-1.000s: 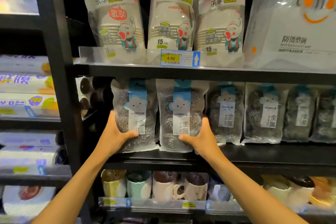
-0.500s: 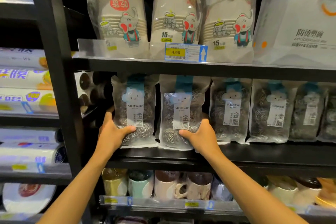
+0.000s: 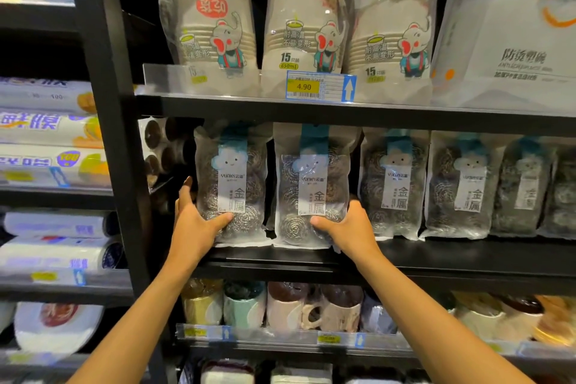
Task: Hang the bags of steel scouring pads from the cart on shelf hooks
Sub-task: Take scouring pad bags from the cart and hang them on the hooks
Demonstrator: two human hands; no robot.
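L: my left hand (image 3: 194, 221) grips left bag (image 3: 232, 184) low, thumb in front | right bag (image 3: 313, 187) just beside, both upright under upper shelf (image 3: 311, 114), hooks hidden | R: right hand (image 3: 349, 227) grips its lower corner | feel, my guess: light, slick film, springy pads; hold low over a pad

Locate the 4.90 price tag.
In the head view, the price tag sits on the upper shelf rail, in front of the middle pack of paper bowls.
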